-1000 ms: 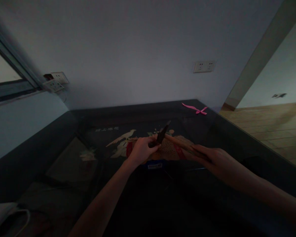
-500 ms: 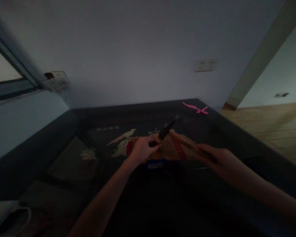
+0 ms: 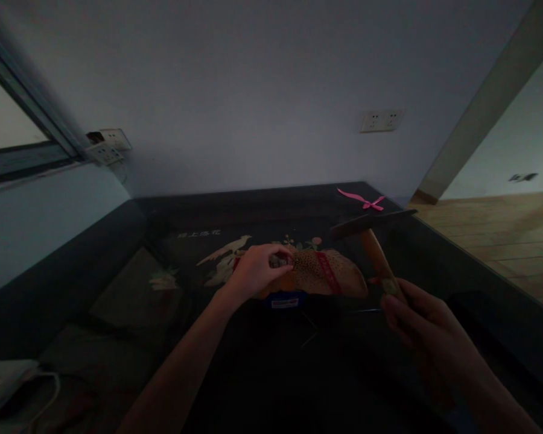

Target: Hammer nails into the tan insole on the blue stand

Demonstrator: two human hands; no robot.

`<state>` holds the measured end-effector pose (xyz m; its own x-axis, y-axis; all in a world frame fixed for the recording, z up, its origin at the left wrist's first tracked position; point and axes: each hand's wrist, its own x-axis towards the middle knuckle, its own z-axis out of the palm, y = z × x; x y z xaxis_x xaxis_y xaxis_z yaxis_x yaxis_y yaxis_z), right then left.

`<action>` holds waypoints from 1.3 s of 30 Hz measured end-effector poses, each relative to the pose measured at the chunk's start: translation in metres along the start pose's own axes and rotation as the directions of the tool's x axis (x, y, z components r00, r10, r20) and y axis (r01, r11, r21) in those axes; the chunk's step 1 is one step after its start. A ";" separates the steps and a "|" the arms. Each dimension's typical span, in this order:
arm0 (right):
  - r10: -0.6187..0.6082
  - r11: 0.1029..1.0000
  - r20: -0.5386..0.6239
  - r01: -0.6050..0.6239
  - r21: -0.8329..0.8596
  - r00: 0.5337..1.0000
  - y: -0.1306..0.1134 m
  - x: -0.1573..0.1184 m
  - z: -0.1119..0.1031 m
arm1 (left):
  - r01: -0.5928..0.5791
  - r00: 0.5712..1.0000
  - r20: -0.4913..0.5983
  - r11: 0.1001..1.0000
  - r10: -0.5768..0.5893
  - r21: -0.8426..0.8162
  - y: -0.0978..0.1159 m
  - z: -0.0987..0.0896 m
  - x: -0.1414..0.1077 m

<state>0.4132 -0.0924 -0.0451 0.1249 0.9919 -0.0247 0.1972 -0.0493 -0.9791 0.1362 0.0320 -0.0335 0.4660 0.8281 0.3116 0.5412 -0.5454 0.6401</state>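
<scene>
A hammer (image 3: 378, 255) stands right of centre in the frame, its dark metal head uppermost and its wooden handle slanting down into my right hand (image 3: 419, 313), whose fingers are wrapped closely around it. At the middle of the frame, I have my left hand (image 3: 260, 268) over the left part of a tan, dark-speckled, loaf-shaped object (image 3: 339, 274) with red bands. The thumb and forefinger curve into a narrow ring; from my distant view I cannot tell whether they pinch anything. Nor can I tell whether the speckled object is a container. Just below it in the frame sits a blue item (image 3: 286, 300) with a pale label, its contents hidden from me. All lie on a dark tabletop (image 3: 357, 361) decorated with a pale bird (image 3: 226, 248). A pink ribbon (image 3: 364, 200) lies near the far right corner; a white device (image 3: 4, 386) with a cable occupies the lower left.
</scene>
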 end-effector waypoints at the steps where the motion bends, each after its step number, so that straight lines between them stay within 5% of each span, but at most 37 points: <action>1: 0.005 0.999 -0.007 -0.004 0.037 1.000 0.004 0.001 0.000 | 0.008 1.000 0.000 1.000 -0.008 -0.002 0.002 -0.002 0.000; 9: 0.050 0.974 -0.052 -0.037 0.225 0.997 0.029 0.007 -0.002 | -0.010 0.999 -0.043 0.998 0.012 0.063 0.010 -0.010 -0.001; 12: 0.085 0.959 -0.076 -0.061 0.277 0.993 0.033 0.007 -0.003 | -0.085 0.980 -0.169 0.989 0.105 0.122 0.020 -0.018 -0.003; 17: 0.112 0.924 -0.040 -0.089 0.372 0.993 0.038 0.009 -0.003 | -0.300 0.808 -0.442 0.917 0.391 0.262 0.061 -0.025 -0.029; 19: 0.131 0.910 -0.025 -0.110 0.401 0.991 0.038 0.009 -0.003 | -0.429 0.772 -0.383 0.860 0.508 0.276 0.070 -0.012 -0.044; 21: 0.142 0.898 -0.010 -0.124 0.422 0.990 0.037 0.010 -0.003 | -0.524 0.792 -0.203 0.812 0.576 0.259 0.068 0.010 -0.058; 24: 0.136 0.887 0.008 -0.125 0.443 0.991 0.035 0.009 -0.002 | -0.355 0.935 0.114 0.892 0.336 0.278 0.055 0.051 -0.074; 26: 0.127 0.884 0.020 -0.122 0.452 0.992 0.035 0.009 -0.001 | -0.179 0.961 0.263 0.923 0.089 0.340 0.047 0.072 -0.078; 30: 0.116 0.883 0.041 -0.122 0.453 0.992 0.036 0.008 -0.001 | -0.015 0.913 0.368 0.888 -0.175 0.461 0.045 0.091 -0.073; 39: 0.114 0.886 0.034 -0.117 0.448 0.993 0.035 0.007 -0.001 | -0.065 0.815 0.487 0.785 -0.315 0.616 0.049 0.094 -0.063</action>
<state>0.4221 -0.0871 -0.0797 0.1134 0.9832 -0.1429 -0.2758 -0.1070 -0.9552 0.1989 -0.0588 -0.0874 0.5499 0.7834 -0.2895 0.8260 -0.5615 0.0496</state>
